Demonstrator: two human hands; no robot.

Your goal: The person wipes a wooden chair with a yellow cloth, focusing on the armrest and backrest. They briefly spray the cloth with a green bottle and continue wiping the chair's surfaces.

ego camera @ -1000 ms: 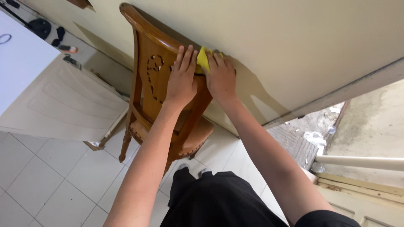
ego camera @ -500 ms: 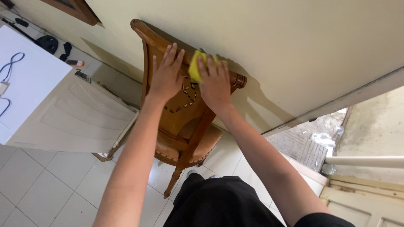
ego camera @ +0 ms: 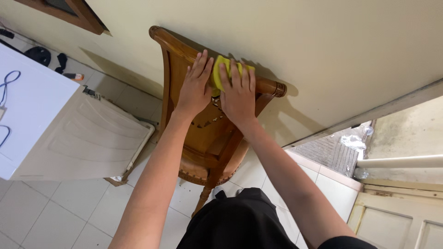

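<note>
The right hand point(ego camera: 237, 94) pressed a yellow sponge point(ego camera: 220, 74) flat-fingered on the chair point(ego camera: 203, 129)'s top rail, having slid it slightly along since a moment earlier. The left hand point(ego camera: 196, 87), fingers spread, had moved closer beside it, steadying the backrest by the wall point(ego camera: 300, 37).

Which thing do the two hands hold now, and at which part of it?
The right hand presses a yellow sponge from above, fingers over its upper face, against the carved wooden chair's top rail. The left hand lies flat on the chair back, gripping nothing.
</note>
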